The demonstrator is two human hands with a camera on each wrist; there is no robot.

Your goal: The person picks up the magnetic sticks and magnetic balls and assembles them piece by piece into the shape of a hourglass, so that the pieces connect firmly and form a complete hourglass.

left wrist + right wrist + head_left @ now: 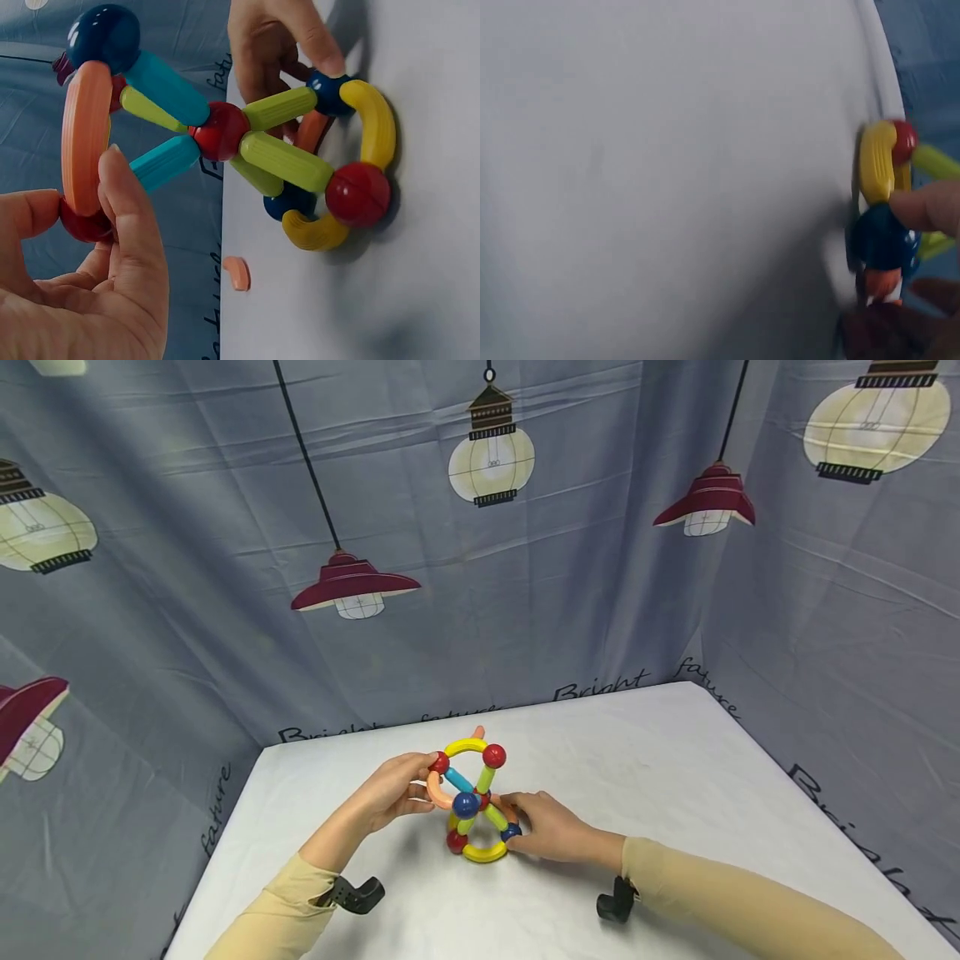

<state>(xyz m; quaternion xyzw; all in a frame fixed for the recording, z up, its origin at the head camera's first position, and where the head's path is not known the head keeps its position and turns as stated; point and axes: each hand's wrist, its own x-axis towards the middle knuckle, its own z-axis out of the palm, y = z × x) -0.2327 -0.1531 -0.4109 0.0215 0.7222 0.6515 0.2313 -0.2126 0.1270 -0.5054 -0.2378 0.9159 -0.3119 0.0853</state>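
A magnetic ball-and-stick model stands on the table, with a ring of curved sticks at its base and another on top. Straight green and blue sticks meet at a red ball in its middle. At the upper ring, my left hand pinches a red ball beside a curved orange stick. Low on the other side, my right hand grips the base ring, its thumb on a blue ball. The right hand's other fingers are partly hidden behind the model.
A loose curved orange stick lies on the white table behind the model. Grey-blue curtains printed with lamps hang around the table. Black wrist mounts sit on both sleeves.
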